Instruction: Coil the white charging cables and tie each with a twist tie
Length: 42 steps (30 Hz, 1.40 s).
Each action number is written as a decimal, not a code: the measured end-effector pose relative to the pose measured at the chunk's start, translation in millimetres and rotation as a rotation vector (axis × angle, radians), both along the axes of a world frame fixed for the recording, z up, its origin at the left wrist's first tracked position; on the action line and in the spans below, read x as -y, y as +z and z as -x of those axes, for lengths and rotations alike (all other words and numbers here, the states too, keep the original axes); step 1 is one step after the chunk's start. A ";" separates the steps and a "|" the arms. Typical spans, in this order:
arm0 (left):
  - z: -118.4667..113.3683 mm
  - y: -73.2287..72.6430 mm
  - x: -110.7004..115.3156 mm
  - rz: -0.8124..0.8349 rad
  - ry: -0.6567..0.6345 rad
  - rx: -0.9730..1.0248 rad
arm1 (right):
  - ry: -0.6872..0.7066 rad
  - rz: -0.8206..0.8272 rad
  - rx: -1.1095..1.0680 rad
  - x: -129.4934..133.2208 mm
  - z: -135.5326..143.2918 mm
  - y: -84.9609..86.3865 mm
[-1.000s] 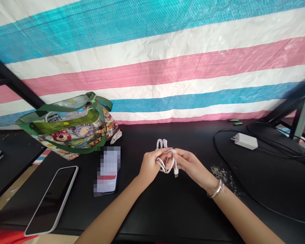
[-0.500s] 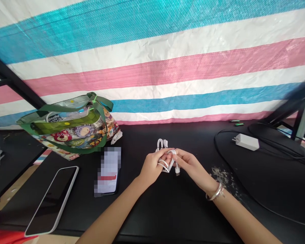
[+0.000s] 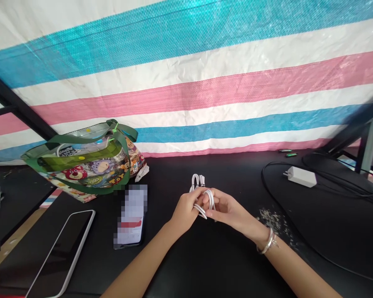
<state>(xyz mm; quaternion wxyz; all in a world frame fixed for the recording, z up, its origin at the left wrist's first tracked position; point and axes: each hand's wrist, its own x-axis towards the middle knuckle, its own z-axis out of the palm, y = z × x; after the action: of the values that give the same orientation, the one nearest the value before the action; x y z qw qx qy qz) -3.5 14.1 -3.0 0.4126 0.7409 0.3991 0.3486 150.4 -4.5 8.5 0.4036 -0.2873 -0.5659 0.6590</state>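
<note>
A looped white cable (image 3: 209, 199) is held between both hands above the black table. My left hand (image 3: 186, 209) is closed round one side of its loops. From the right, my right hand (image 3: 228, 209) pinches the loops with thumb and fingers, and a bracelet hangs at that wrist. Just beyond the fingertips lies another bundled white cable (image 3: 195, 181) on the table. The cable's plug is mostly hidden behind my right hand.
On the black table (image 3: 186, 265) a cartoon bag (image 3: 96, 165) stands at the left, with a phone (image 3: 130, 219) and a white-edged tablet or phone (image 3: 62, 254) in front. At the right are a white adapter (image 3: 301, 176), black cables (image 3: 273, 198) and scattered crumbs (image 3: 273, 219).
My right hand has shifted its grip on the loops, its thumb now lower. The white plug that hung below the fingers is now mostly hidden. The view has tilted slightly upward.
</note>
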 end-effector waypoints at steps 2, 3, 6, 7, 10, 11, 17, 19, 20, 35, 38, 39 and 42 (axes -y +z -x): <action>-0.1 -0.2 -0.6 -0.003 0.006 -0.004 | -0.031 0.017 0.002 0.6 0.0 1.2; -0.2 -0.5 -0.8 -0.009 0.010 -0.004 | -0.054 0.028 0.003 0.9 0.0 2.1; -1.1 -1.9 -0.8 -0.030 0.021 0.012 | -0.146 0.055 -0.009 1.4 -0.6 4.6; -1.4 -2.5 -0.6 -0.033 0.026 0.021 | -0.179 0.060 -0.022 1.2 -1.0 5.1; -1.6 -4.5 -0.2 -0.036 0.037 0.031 | -0.253 0.081 -0.099 -0.7 -2.9 5.3; -1.4 -5.1 -0.3 -0.047 0.040 0.032 | -0.270 0.094 -0.128 -1.6 -3.7 5.3; 0.8 -4.3 -2.1 -0.158 0.024 0.109 | -0.324 0.160 -0.215 -5.3 -7.5 7.8; 1.2 -2.7 -2.4 -0.190 0.026 0.127 | -0.318 0.178 -0.214 -5.5 -7.4 8.1; 1.4 -1.8 -2.4 -0.204 0.032 0.125 | -0.310 0.185 -0.210 -5.4 -7.2 7.9; 0.9 -1.7 -3.9 -0.279 0.101 0.122 | -0.166 0.189 -0.132 -0.8 -2.9 5.5; 0.5 -1.0 -3.4 -0.298 0.107 0.126 | -0.158 0.189 -0.119 -0.5 -2.9 5.3; 0.6 -0.7 -3.3 -0.304 0.113 0.125 | -0.156 0.182 -0.102 -0.4 -3.3 5.2; 1.3 0.6 -3.2 -0.311 0.130 0.117 | -0.154 0.155 -0.039 -0.6 -4.8 4.8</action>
<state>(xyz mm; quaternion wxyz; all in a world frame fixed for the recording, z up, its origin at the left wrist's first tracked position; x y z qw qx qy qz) -4.8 17.3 -2.4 0.2919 0.7469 0.3626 0.4748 155.2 -3.9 13.3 0.4406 -0.3475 -0.4813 0.6734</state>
